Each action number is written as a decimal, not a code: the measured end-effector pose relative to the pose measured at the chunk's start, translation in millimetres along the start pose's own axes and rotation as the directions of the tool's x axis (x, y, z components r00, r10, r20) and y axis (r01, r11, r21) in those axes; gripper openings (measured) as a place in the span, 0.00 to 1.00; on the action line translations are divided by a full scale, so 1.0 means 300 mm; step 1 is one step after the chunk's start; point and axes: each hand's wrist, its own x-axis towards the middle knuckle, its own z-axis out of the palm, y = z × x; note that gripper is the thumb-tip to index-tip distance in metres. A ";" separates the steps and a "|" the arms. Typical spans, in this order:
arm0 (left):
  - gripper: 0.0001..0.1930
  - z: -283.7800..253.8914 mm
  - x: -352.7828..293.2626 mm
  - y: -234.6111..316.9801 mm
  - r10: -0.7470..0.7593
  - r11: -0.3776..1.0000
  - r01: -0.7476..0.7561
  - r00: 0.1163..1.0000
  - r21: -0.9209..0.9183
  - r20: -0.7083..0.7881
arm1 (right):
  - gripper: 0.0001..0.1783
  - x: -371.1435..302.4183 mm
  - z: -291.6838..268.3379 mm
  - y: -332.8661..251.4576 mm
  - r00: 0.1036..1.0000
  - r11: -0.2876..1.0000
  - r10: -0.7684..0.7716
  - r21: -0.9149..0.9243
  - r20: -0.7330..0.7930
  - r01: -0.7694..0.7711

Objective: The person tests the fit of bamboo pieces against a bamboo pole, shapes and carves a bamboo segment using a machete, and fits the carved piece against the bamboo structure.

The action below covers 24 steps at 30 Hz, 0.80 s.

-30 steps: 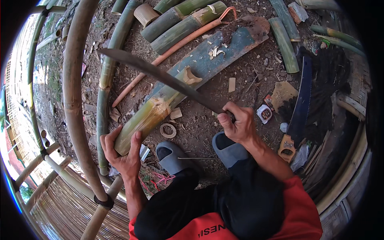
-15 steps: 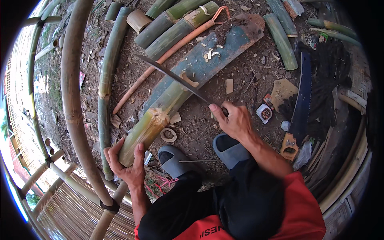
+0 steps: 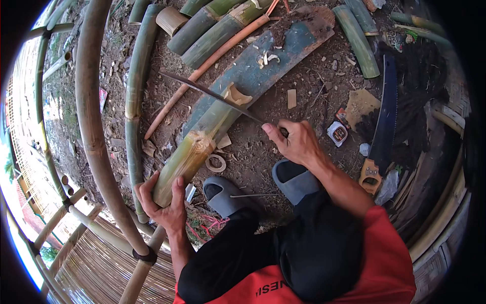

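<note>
My left hand (image 3: 164, 203) grips the near end of a green bamboo piece (image 3: 195, 147), fingers on its left side and thumb on its right. The bamboo slants away to the right, its far part resting on a weathered blue-green board (image 3: 298, 48). That far end is cut into a pale, curved hollow. My right hand (image 3: 298, 142) is closed round the handle of a long knife (image 3: 207, 92), mostly hiding the handle. The dark blade lies across the bamboo just on my side of the cut end, its tip pointing far left.
Bamboo lengths (image 3: 142, 76) lie at left and at the back (image 3: 207, 35). A handsaw (image 3: 382, 116) and a tape measure (image 3: 337, 133) are on the ground to my right. An orange-brown rod (image 3: 202, 68) runs beside the board. A bamboo frame (image 3: 91, 101) stands at left.
The blade's tip has shifted left, and more of the hollowed bamboo end shows beyond the blade. My left hand keeps its hold. The whole view has shifted slightly.
</note>
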 end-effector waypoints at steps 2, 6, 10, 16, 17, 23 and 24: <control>0.23 0.021 0.004 -0.011 0.034 0.999 -0.034 0.999 0.003 -0.019 | 0.28 -0.001 -0.008 -0.025 0.998 0.991 -0.061 -0.117 -0.027 0.058; 0.22 -0.017 -0.022 0.019 -0.018 0.999 0.017 0.999 -0.035 -0.047 | 0.35 -0.019 -0.040 -0.067 0.926 0.926 -0.332 0.127 -0.178 0.356; 0.20 0.000 -0.036 0.023 0.025 0.999 -0.026 0.999 0.028 0.039 | 0.34 -0.036 0.006 0.079 0.989 0.984 0.121 -0.125 -0.082 -0.131; 0.19 -0.017 -0.036 0.023 -0.046 0.998 0.046 0.999 -0.042 -0.001 | 0.34 -0.042 -0.038 -0.017 0.978 0.983 -0.181 0.022 -0.101 0.184; 0.19 -0.007 -0.027 0.026 -0.034 0.999 0.034 0.999 -0.010 0.010 | 0.34 -0.055 -0.029 0.029 0.997 0.997 0.016 -0.072 -0.081 -0.022; 0.20 -0.026 -0.056 0.000 -0.012 1.000 0.012 1.000 -0.018 -0.004 | 0.35 -0.021 -0.035 -0.023 0.961 0.945 -0.262 0.176 -0.088 0.274; 0.20 -0.015 -0.044 0.017 -0.006 0.999 0.005 1.000 -0.037 -0.007 | 0.32 -0.010 -0.014 0.038 0.994 0.992 -0.112 0.063 -0.018 0.113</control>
